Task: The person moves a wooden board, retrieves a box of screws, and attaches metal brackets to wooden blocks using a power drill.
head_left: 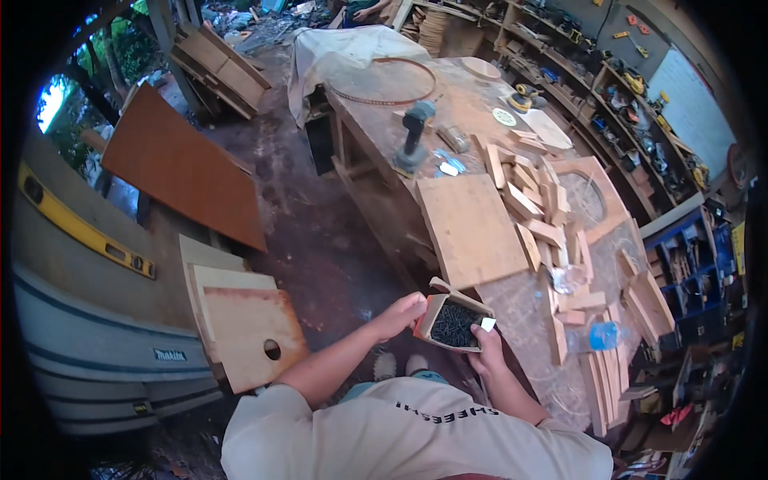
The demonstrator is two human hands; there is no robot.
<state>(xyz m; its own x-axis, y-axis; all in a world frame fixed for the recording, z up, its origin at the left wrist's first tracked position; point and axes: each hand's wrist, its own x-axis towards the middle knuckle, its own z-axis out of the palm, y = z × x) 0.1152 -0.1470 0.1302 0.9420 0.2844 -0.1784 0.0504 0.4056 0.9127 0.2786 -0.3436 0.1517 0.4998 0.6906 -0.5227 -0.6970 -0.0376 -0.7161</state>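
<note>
A small open cardboard box (450, 316) full of dark screws sits between both hands, just in front of my chest. My left hand (402, 313) grips its left side near the red end flap. Under the box's right corner, my right hand (487, 350) supports it from below with the fingers curled around it. The box hangs over the near edge of a long wooden workbench (520, 308). A square plywood panel (470, 229) lies on the bench just beyond the box.
Several short wood blocks (538, 210) are piled right of the panel. A cordless drill (415, 133) stands upright farther along the bench. A plastic water bottle (598, 335) lies at my right. Boards with a round hole (252, 336) lean at my left. Tool shelves (640, 104) line the right wall.
</note>
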